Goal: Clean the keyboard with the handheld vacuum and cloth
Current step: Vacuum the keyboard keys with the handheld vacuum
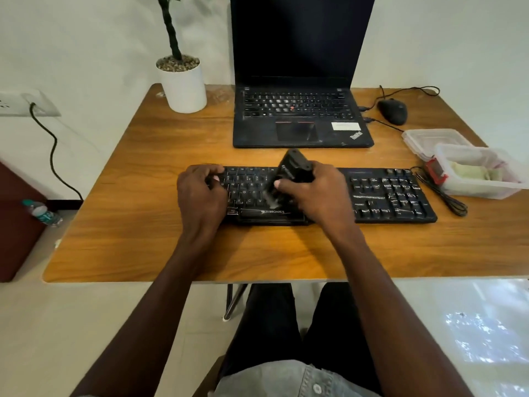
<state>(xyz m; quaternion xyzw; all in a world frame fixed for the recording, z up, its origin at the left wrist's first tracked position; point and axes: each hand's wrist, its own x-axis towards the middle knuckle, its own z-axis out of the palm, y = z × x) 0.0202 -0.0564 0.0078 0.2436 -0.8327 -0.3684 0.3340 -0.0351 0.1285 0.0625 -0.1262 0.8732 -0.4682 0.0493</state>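
A black keyboard lies across the middle of the wooden table. My right hand grips a black handheld vacuum, tilted with its lower end down on the keys near the keyboard's centre; that end is blurred. My left hand rests on the keyboard's left end, fingers curled over its edge. A pale cloth lies inside a clear plastic box at the right.
An open black laptop stands behind the keyboard. A white plant pot is at the back left, a black mouse at the back right. A box lid and a coiled cable lie on the right.
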